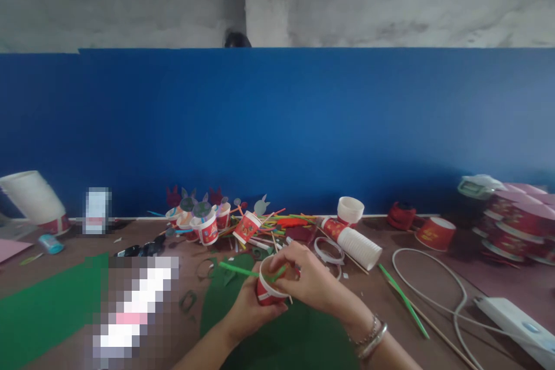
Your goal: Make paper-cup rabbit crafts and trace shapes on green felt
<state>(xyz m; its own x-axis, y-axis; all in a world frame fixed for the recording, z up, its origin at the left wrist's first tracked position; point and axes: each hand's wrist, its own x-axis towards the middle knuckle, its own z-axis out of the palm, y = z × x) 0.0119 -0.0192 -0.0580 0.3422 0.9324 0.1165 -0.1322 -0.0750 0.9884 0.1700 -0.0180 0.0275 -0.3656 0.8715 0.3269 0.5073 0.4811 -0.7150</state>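
One red, white-rimmed cup [266, 293], left fingers [271, 313] clasping; right fingers [287, 253] pinching green straw [237, 268].

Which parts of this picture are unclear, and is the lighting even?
Head view: the tilted white paper-cup stack at far left looks stretched; red patterned paper cups at far right look smeared. Head view also: two bright areas on the left are pixelated; the blue partition is unevenly lit, darker towards its lower edge; the handheld red paper cup with white rim is clearer.

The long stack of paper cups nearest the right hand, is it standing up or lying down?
Lying down: the paper cup stack stretches along the brown table, its white rims lined up sideways.
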